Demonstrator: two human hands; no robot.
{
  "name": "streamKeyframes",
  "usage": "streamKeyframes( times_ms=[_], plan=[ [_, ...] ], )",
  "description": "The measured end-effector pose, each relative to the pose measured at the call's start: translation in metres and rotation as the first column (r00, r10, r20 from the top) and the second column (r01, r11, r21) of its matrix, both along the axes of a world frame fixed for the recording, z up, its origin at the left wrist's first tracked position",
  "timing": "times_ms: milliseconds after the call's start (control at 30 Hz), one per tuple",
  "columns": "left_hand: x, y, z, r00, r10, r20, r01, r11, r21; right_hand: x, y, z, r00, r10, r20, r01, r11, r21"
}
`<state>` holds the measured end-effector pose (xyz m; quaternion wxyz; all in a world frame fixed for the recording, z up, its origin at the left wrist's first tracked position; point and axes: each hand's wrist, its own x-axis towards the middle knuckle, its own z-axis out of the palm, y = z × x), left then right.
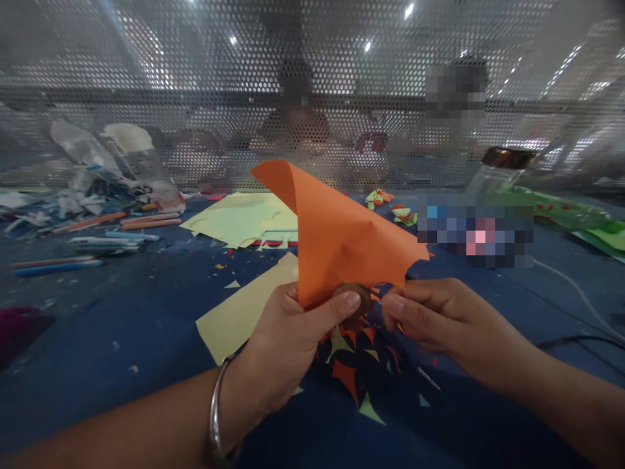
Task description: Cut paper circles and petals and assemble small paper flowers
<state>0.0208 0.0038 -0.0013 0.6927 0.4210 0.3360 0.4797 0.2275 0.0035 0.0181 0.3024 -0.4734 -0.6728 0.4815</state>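
A sheet of orange paper stands bent upward in front of me, its upper left edge curling over and a curved notch cut in its right side. My left hand grips the lower edge, thumb on the near face. Just beyond that thumb shows a brown rounded shape; I cannot tell what it is. At the paper's lower right corner, my right hand has its fingers closed, apparently pinching the edge. Beneath the hands lie orange scraps and pale green scraps with curved sides.
Pale green sheets and a cream paper lie behind my left hand. Marker pens and a bottle are at left. Folded paper pieces, a lidded jar and a cable are at right. A perforated screen stands behind.
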Motion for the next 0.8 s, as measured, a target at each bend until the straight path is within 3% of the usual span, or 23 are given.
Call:
streamKeyframes(
  times_ms=[233, 467, 600, 800],
  plan=[
    [-0.001, 0.003, 0.006, 0.997, -0.045, -0.069, 0.043, 0.999, -0.029, 0.003, 0.002, -0.004, 0.999, 0.018, 0.029, -0.018, 1.0, 0.003],
    [-0.002, 0.009, 0.004, 0.98, 0.165, -0.115, -0.166, 0.986, 0.002, 0.002, 0.001, 0.001, 0.998, -0.008, 0.066, 0.01, 1.0, -0.022],
    [0.0, 0.008, 0.006, 0.987, 0.115, -0.113, -0.115, 0.993, 0.005, -0.004, -0.002, 0.005, 0.999, -0.045, 0.013, 0.044, 0.997, 0.06],
    [0.003, 0.001, 0.008, 0.995, 0.006, -0.095, -0.002, 0.999, 0.048, -0.009, -0.003, 0.002, 0.986, -0.143, 0.084, 0.127, 0.976, 0.178]
  ],
)
